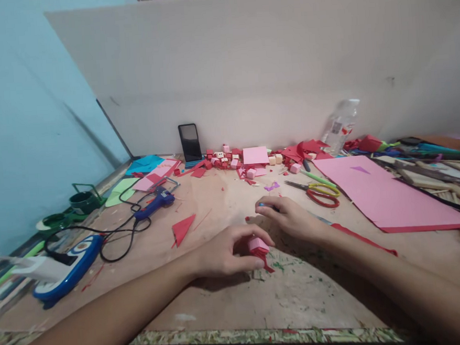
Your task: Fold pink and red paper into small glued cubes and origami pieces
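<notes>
My left hand [235,252] curls its thumb and fingers around a small pink paper cube [257,244], low over the table's near middle. Red paper [264,258] shows under the cube; whether it is joined to it I cannot tell. Just beyond, to the right, my right hand [285,215] is closed, with a small blue tip [261,205] showing at its fingers; the rest of that object is hidden. A tiny red scrap [247,218] lies between the hands. Beside my right forearm is a long red-handled tool [363,238], partly covered by the arm.
Scissors [314,192] lie beyond my right hand, left of a large pink sheet [389,193]. On the left are a blue glue gun [155,203] with its cord and a power strip [69,268]. Several small cubes [225,159], a phone [190,142] and a plastic bottle [342,127] line the back.
</notes>
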`<state>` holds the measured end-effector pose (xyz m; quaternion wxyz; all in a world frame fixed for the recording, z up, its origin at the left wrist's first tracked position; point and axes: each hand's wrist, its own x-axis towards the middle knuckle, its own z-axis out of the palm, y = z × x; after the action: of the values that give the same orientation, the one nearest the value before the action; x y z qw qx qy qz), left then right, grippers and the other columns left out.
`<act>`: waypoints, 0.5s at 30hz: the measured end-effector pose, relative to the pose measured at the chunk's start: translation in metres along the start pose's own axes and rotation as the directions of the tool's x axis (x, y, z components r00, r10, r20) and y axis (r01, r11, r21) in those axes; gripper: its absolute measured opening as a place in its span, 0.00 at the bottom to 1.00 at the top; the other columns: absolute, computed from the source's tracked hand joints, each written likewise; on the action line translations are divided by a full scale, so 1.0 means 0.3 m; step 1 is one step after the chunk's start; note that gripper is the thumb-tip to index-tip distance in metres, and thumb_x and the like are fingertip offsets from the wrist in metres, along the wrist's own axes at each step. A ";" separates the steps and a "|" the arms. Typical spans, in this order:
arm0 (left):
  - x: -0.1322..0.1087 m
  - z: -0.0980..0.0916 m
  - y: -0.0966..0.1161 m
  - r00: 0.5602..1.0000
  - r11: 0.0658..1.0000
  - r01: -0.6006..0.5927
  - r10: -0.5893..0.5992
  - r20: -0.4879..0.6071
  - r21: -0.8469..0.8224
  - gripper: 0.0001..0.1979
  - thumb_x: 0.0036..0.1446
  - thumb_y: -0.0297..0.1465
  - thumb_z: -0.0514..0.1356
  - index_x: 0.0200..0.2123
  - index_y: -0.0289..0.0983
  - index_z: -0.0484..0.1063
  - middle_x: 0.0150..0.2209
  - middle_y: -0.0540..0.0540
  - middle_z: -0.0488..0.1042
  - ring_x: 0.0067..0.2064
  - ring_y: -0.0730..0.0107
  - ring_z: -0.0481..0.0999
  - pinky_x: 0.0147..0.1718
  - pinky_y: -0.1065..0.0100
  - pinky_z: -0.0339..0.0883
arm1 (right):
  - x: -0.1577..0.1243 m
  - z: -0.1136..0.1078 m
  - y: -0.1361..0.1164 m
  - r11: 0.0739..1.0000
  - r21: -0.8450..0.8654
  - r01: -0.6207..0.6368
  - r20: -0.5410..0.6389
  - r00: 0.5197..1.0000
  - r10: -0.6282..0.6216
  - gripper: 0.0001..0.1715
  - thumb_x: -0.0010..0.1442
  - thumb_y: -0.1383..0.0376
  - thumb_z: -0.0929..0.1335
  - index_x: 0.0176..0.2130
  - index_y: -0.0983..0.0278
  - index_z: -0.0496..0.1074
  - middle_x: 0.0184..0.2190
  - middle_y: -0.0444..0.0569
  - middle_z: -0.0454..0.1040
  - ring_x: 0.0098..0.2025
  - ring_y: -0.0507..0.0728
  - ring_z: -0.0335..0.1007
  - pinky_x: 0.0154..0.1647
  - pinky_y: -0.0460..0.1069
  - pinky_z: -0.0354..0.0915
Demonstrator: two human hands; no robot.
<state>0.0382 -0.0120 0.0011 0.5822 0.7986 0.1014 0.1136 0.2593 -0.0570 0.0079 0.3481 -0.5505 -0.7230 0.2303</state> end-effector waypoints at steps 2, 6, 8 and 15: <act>0.000 0.000 0.000 1.000 1.000 -0.004 0.004 -0.003 0.002 0.18 0.58 0.39 0.66 0.49 0.36 0.74 0.39 0.46 0.72 0.37 0.67 0.70 0.36 0.68 0.63 | 0.001 0.000 0.003 1.000 0.003 0.000 -0.024 1.000 0.000 0.18 0.70 0.54 0.63 0.35 0.61 0.74 0.37 0.51 0.79 0.40 0.61 0.73 0.42 0.54 0.66; 0.000 -0.001 -0.005 1.000 1.000 -0.017 0.017 0.000 -0.022 0.19 0.58 0.40 0.67 0.49 0.37 0.74 0.40 0.45 0.73 0.39 0.66 0.72 0.38 0.66 0.66 | -0.001 0.000 0.005 1.000 -0.002 -0.021 -0.075 0.997 0.020 0.21 0.71 0.52 0.63 0.33 0.61 0.74 0.34 0.51 0.78 0.38 0.61 0.72 0.41 0.54 0.65; 0.000 -0.001 -0.006 1.000 0.999 -0.025 0.025 0.003 -0.029 0.19 0.59 0.41 0.67 0.49 0.37 0.74 0.41 0.44 0.73 0.40 0.65 0.73 0.39 0.65 0.68 | -0.002 -0.002 0.003 1.000 0.001 -0.026 -0.108 0.994 0.026 0.20 0.70 0.51 0.63 0.38 0.61 0.76 0.37 0.52 0.78 0.41 0.61 0.73 0.43 0.55 0.66; 0.004 -0.006 -0.004 0.999 0.998 -0.037 0.038 0.020 -0.041 0.18 0.60 0.41 0.67 0.49 0.37 0.75 0.46 0.41 0.75 0.45 0.61 0.76 0.44 0.61 0.71 | 0.008 -0.040 0.017 0.985 0.078 -0.157 -0.296 0.939 0.173 0.45 0.56 0.51 0.75 0.68 0.60 0.66 0.31 0.45 0.74 0.30 0.57 0.65 0.35 0.52 0.63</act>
<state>0.0388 -0.0098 0.0007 0.5971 0.7895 0.0783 0.1183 0.2714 -0.0538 0.0126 0.4482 -0.6285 -0.6064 0.1911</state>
